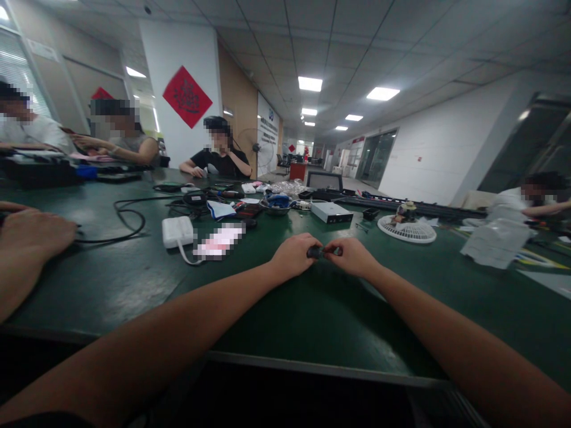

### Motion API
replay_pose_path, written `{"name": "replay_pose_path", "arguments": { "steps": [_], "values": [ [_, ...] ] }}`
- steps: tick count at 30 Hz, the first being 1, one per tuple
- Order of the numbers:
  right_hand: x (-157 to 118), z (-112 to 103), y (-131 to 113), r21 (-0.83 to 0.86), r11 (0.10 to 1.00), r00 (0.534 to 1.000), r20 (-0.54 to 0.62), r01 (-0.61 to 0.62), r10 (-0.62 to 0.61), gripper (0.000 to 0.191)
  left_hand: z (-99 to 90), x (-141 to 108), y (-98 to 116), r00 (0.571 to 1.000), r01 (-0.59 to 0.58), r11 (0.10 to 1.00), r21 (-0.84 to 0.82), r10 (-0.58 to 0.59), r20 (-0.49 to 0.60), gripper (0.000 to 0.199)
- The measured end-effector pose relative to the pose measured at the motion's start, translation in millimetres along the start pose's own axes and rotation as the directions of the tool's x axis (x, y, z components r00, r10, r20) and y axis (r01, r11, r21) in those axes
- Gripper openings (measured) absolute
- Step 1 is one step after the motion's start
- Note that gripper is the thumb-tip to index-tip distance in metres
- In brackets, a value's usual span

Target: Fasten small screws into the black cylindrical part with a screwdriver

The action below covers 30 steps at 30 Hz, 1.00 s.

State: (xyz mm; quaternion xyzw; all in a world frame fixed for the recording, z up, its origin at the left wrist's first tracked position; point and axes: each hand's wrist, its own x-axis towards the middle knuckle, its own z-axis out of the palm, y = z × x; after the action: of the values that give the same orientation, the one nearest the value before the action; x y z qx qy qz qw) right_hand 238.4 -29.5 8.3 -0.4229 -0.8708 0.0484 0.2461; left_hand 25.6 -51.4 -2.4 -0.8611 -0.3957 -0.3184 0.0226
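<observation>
Over the green table point(285, 321), my left hand point(295, 255) is closed around a small dark rounded part point(314, 252), whose end sticks out past the fingertips. Just to its right, my right hand point(351, 257) is pinched, with its fingertips close to that part's end. Whatever lies between the right fingers is too small and dark to name. Beyond both hands stands a silver-grey box-shaped drive point(331, 212). Farther right lies a white round fan grille point(407, 229) with a motor on it.
A white power adapter point(177, 232) with a cable lies left, beside a blurred-out phone-like screen point(220, 241). A bowl point(276, 204), black cables point(134, 223) and tools crowd the table's middle. Another person's hand point(40, 235) rests at left; several people sit around the table.
</observation>
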Motion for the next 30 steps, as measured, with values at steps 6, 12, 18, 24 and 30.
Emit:
{"name": "replay_pose_path", "arguments": {
  "steps": [6, 12, 18, 24, 30],
  "values": [
    [-1, -1, -2, -0.042, 0.999, 0.997, 0.079, -0.003, 0.006, 0.018, 0.0, -1, 1, 1.0, 0.017, 1.0, 0.022, -0.017, -0.008, 0.031],
    [-2, -1, -6, 0.006, 1.0, 0.994, 0.105, 0.01, -0.011, 0.017, 0.8, -1, 0, 0.996, 0.083, 0.996, 0.04, -0.082, -0.021, 0.031],
    [-3, -3, -8, 0.019, 0.997, 0.968, 0.24, -0.08, 0.073, 0.043, 0.4, -1, -2, 0.984, 0.176, 0.982, 0.073, -0.173, -0.05, 0.032],
    [-3, 1, -2, 0.077, 0.994, 0.975, 0.212, -0.081, 0.063, 0.02, 0.7, -1, -7, 0.968, 0.239, 0.969, 0.069, -0.232, -0.1, 0.035],
    [-1, 3, 3, 0.217, 0.971, 0.992, 0.096, -0.102, 0.083, 0.01, 0.7, 0, -6, 0.965, 0.254, 0.966, 0.055, -0.25, -0.078, 0.034]
  ]
}}
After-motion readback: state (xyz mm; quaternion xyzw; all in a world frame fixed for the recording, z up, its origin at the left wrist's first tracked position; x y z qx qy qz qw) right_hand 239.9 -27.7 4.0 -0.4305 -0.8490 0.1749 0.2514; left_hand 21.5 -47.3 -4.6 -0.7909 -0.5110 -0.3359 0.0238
